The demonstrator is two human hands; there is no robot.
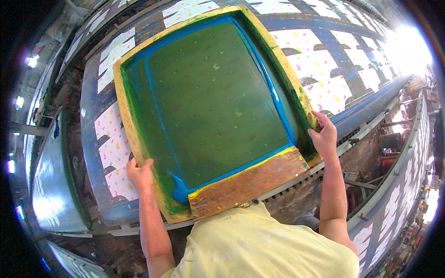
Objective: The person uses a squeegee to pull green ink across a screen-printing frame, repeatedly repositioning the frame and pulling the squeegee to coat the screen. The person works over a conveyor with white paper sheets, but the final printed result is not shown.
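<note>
A large wooden printing screen frame [134, 139] with green mesh [213, 92] and blue ink along its inner edges lies tilted over a long printing table [352, 111]. My left hand [140, 174] grips the frame's left rail near the lower corner. My right hand [323, 134] grips the right rail near its lower corner. A pool of blue ink [180, 189] sits in the lower left corner of the mesh. The near rail [250, 180] is bare brown wood with yellow smears.
White cloth pieces [320, 69] printed with small coloured shapes lie along the blue-stained table, running away to the upper right. A metal rail [371, 129] edges the table. Another long table [55, 176] stands at left. Drums and clutter [391, 143] sit on the floor at right.
</note>
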